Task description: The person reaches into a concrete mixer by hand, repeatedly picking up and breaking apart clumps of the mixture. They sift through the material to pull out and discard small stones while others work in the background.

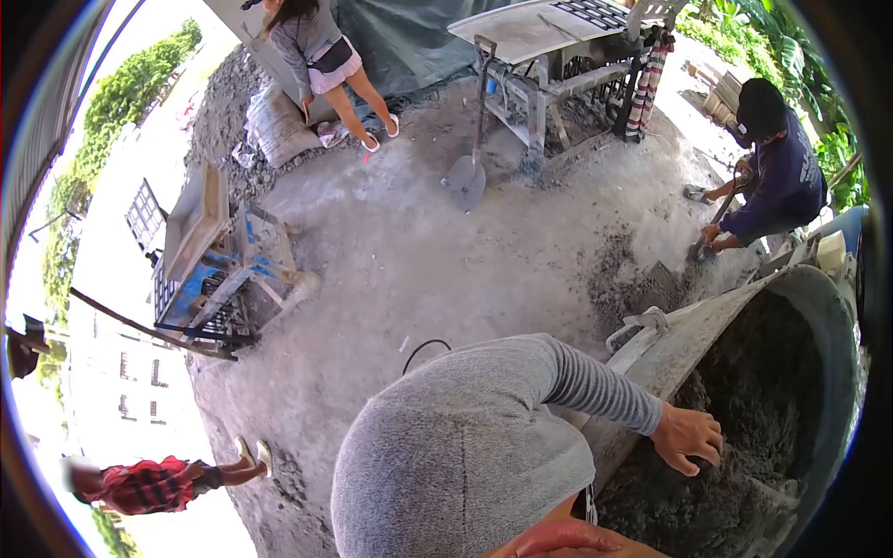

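Observation:
My left hand (pixel 686 439), in a grey ribbed sleeve (pixel 605 391), reaches across the rim of a large metal drum (pixel 712 327). Its back faces up, with the thumb apart and the fingers loosely bent; nothing shows in it. Below and around the hand, dark, wet-looking grey mix (pixel 758 391) lies inside the drum. A metal latch or handle (pixel 640 327) sticks out from the drum's outer side. My grey-clad shoulder (pixel 456 456) fills the lower middle of the view. My right hand is out of view.
A person in dark clothes (pixel 781 177) bends with a tool beside a grey heap (pixel 651 279). A shovel (pixel 465 181) leans on a work table (pixel 530 33). A blue-framed machine (pixel 219 265) stands left. Two more people stand at upper left (pixel 326 56) and lower left (pixel 149 485).

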Tool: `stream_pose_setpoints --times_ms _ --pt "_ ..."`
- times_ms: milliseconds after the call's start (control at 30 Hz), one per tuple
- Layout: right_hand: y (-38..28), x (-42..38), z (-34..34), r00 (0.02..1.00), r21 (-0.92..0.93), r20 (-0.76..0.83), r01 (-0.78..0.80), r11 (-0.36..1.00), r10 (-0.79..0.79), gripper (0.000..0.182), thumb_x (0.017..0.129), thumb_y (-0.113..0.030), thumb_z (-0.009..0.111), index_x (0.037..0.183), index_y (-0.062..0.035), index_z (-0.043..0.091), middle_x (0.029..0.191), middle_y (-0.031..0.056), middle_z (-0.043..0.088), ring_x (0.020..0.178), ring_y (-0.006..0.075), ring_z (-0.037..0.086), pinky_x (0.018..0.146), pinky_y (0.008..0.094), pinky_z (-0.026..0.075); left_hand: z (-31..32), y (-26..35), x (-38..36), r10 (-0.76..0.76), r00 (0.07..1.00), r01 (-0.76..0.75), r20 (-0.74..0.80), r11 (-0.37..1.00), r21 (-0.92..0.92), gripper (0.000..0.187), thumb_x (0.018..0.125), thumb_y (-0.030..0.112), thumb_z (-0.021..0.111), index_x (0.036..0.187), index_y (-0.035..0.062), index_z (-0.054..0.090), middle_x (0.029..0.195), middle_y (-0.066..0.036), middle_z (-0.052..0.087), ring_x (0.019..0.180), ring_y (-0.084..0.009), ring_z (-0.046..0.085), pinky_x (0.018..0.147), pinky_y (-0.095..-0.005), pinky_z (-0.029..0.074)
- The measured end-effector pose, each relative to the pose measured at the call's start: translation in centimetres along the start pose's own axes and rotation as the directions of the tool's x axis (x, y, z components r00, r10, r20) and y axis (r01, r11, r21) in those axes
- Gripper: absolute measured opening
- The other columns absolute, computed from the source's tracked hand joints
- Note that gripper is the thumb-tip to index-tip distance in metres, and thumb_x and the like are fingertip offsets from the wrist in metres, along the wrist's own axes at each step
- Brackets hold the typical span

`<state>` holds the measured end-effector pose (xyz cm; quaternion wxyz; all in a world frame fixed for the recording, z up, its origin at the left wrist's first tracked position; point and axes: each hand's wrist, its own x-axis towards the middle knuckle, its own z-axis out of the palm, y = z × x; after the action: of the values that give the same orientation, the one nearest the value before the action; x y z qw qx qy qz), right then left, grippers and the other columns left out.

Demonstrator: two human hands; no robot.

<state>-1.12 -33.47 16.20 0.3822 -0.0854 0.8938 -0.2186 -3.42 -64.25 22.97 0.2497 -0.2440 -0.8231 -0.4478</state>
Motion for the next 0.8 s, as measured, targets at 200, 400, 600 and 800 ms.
stream_pose_setpoints --times_ms 200,400,600,800 --pt "0.1 -2.4 0.8 0.998 0.059 -0.035 -0.053 0.997 0.055 0.039 0.084 -0.028 0.067 0.108 0.0018 0.061 0.091 0.0198 0.065 0.076 0.0237 0.059 0.072 0.0499 0.043 0.5 -0.1 0.4 0.038 0.999 -0.038 -0.007 0.999 -0.017 0.044 0.087 0.040 0.049 0.111 0.0049 0.059 0.107 -0.015 0.057 0.100 -0.0317 0.052 0.087 -0.0465 0.042" --pt "1.1 -2.8 -0.6 0.995 0.057 -0.083 -0.054 0.997 0.058 0.040 0.083 -0.029 0.068 0.110 0.0001 0.061 0.093 0.0198 0.065 0.077 0.0239 0.060 0.073 0.0523 0.042 0.5 -0.1 0.4 0.033 0.999 -0.034 -0.018 0.999 -0.035 0.043 0.085 0.039 0.052 0.108 0.0035 0.061 0.105 -0.015 0.059 0.098 -0.0304 0.053 0.086 -0.0448 0.043" --pt "0.3 -2.8 -2.1 0.987 0.025 -0.141 -0.067 0.997 0.070 0.042 0.082 -0.030 0.069 0.112 -0.0017 0.061 0.095 0.0198 0.065 0.079 0.0241 0.060 0.074 0.0548 0.042 1.0 -0.2 0.2 0.011 0.999 -0.013 -0.030 0.999 -0.039 0.043 0.084 0.040 0.053 0.103 0.0034 0.064 0.100 -0.013 0.061 0.094 -0.0297 0.054 0.083 -0.0439 0.045" --pt "-0.2 -2.3 -3.6 0.969 -0.006 -0.233 -0.088 0.996 0.084 0.043 0.082 -0.031 0.071 0.114 -0.0035 0.061 0.097 0.0197 0.065 0.080 0.0244 0.061 0.075 0.0572 0.041 1.4 -0.5 0.2 0.019 0.998 -0.021 -0.052 0.999 -0.038 0.040 0.083 0.040 0.054 0.099 0.0052 0.067 0.095 -0.011 0.063 0.091 -0.0277 0.055 0.080 -0.0435 0.046"
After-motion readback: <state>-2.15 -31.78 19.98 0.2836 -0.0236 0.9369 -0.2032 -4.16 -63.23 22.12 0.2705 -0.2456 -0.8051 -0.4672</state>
